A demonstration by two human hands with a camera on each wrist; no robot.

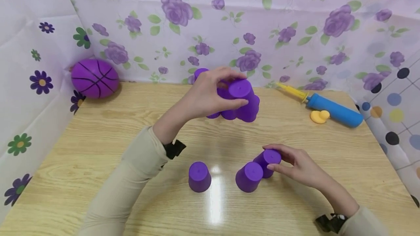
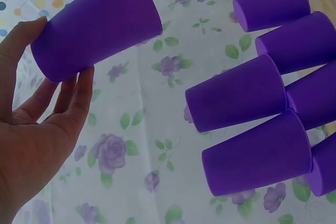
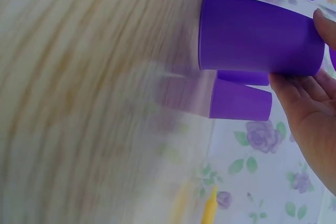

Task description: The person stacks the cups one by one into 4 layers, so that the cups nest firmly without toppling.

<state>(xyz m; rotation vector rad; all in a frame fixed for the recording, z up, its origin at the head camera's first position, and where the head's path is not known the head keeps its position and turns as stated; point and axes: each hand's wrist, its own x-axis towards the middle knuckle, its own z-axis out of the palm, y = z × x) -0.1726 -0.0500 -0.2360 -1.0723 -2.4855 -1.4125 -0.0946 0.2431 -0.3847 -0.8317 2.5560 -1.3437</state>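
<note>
1. Nearest the camera is a pale sleeve (image 1: 108, 199), with a black wristband (image 1: 174, 149) at its cuff.
2. The table (image 1: 147, 196) is light wood-grain, glossy enough to throw back a white streak of light.
3. Behind it hangs a floral sheet (image 1: 203, 20) of purple roses and green leaves; a flowered cloth (image 1: 19, 64) covers the left side, a dotted cloth (image 1: 407, 119) the right.
4. A purple ball (image 1: 95, 78) with black lines sits at the back left; at the back right lie a blue-and-yellow pump (image 1: 338, 110) and, just beside it, a yellow duck (image 1: 319, 116).
5. The left hand (image 1: 210, 92), thumb and fingers spread to cup width, grips a purple raised cup (image 1: 240, 89) near the tiered stacked cups (image 2: 257, 153).
6. The right hand (image 1: 300, 165) pinches an upturned right-hand cup (image 1: 269, 158) near its base, fingers similarly parted; it seems to rest on the table, beside a neighbouring cup (image 1: 248, 177).
7. A lone cup (image 1: 199, 179) stands base-up further left; the tiny mark on its base is too small to read.
</note>
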